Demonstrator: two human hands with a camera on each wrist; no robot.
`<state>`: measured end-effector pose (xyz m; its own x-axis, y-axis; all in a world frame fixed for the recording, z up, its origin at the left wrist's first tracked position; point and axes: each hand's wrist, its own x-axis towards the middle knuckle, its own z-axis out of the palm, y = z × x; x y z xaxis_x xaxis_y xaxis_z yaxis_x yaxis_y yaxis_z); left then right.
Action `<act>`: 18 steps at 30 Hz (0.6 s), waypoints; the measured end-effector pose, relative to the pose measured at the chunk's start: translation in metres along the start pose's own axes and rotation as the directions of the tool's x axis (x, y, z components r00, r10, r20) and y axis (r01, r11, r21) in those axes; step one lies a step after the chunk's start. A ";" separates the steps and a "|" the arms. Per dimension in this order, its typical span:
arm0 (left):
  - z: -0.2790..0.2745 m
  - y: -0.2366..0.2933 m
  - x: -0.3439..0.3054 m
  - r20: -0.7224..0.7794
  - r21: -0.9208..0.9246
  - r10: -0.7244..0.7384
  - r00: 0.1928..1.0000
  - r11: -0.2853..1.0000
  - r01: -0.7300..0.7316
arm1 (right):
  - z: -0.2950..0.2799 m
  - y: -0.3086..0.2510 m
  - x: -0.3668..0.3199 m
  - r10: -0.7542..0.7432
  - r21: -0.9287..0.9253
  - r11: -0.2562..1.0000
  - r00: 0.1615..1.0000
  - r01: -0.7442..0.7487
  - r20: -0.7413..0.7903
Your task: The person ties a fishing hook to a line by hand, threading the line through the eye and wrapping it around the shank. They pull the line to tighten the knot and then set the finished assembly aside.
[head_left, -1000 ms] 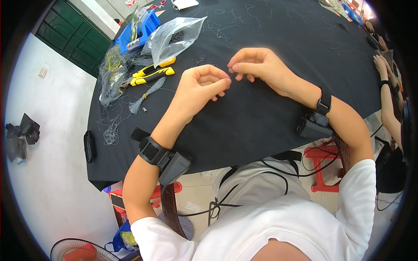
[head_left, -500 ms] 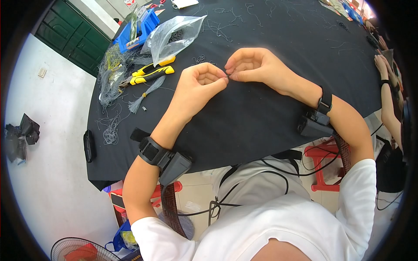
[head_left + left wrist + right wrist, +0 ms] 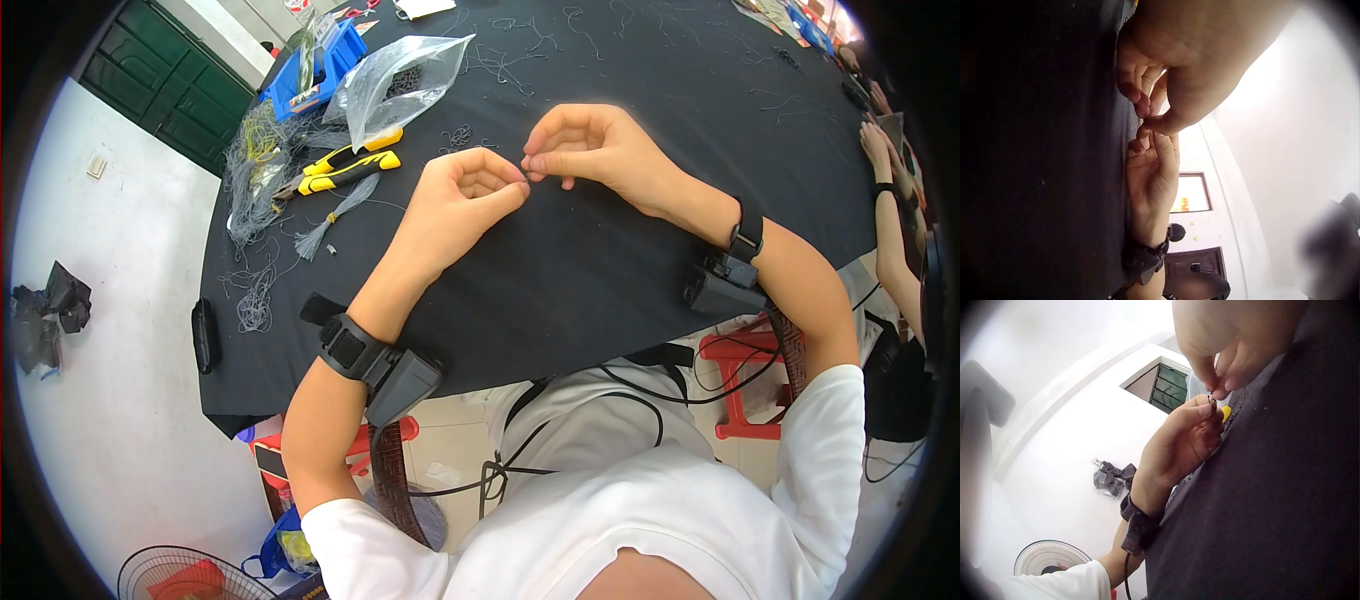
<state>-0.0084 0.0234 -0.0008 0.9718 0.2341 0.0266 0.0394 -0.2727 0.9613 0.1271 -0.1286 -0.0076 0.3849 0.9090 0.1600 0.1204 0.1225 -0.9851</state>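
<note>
Over the black-covered table, my left hand (image 3: pixel 455 205) pinches a tiny dark, thin piece (image 3: pixel 1212 400) between thumb and forefinger. Its kind is too small to tell. Just across from it, my right hand (image 3: pixel 605 155) has thumb and forefinger pressed together at the other end of this piece, the fingertips of both hands nearly meeting. In the left wrist view the piece is hidden behind the fingers. A little beyond the left hand lies a small heap of dark loops (image 3: pixel 460 140).
Left of my hands lie yellow-and-black pliers (image 3: pixel 345 177), a tied bundle of grey strands (image 3: pixel 340 218) and tangled thread (image 3: pixel 257 300). Behind them are an opened clear plastic bag (image 3: pixel 375 100) and a blue bin (image 3: pixel 345 55). Another person's arms (image 3: pixel 885 190) are at the right edge.
The hands came together at the fingertips half a second ago, then drew slightly apart. The right hand has lifted a little away; the things on the table stay put.
</note>
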 end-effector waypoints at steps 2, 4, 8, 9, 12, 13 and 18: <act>-0.002 -0.002 0.000 0.024 0.020 0.004 1.000 1.000 -0.004 | 0.000 -0.001 0.000 -0.005 0.004 1.000 1.000 0.005 0.013; -0.002 -0.004 0.001 0.031 0.024 0.007 1.000 1.000 -0.008 | 0.000 -0.001 0.000 -0.022 0.019 1.000 0.999 0.021 0.043; -0.003 -0.005 0.001 0.016 0.024 0.005 1.000 1.000 -0.005 | 0.000 0.002 0.001 -0.031 0.041 0.999 0.998 0.029 0.046; -0.003 -0.004 0.000 0.015 0.028 0.001 1.000 1.000 -0.002 | 0.000 0.001 0.001 -0.025 0.037 0.999 0.999 0.023 0.043; 0.000 0.001 0.000 -0.003 0.006 0.004 1.000 1.000 -0.004 | -0.001 0.001 0.001 -0.007 0.011 1.000 0.999 0.007 0.045; 0.000 0.000 0.000 -0.002 0.012 0.005 1.000 1.000 -0.005 | -0.001 0.001 0.001 -0.001 0.000 1.000 0.999 0.001 0.047; 0.001 0.001 -0.001 0.008 0.019 -0.001 1.000 1.000 0.001 | -0.002 0.005 0.001 -0.017 -0.015 1.000 0.998 0.018 0.062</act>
<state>-0.0089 0.0224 0.0000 0.9736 0.2273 0.0232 0.0450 -0.2902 0.9559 0.1297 -0.1274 -0.0123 0.3253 0.9297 0.1728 0.1408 0.1331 -0.9810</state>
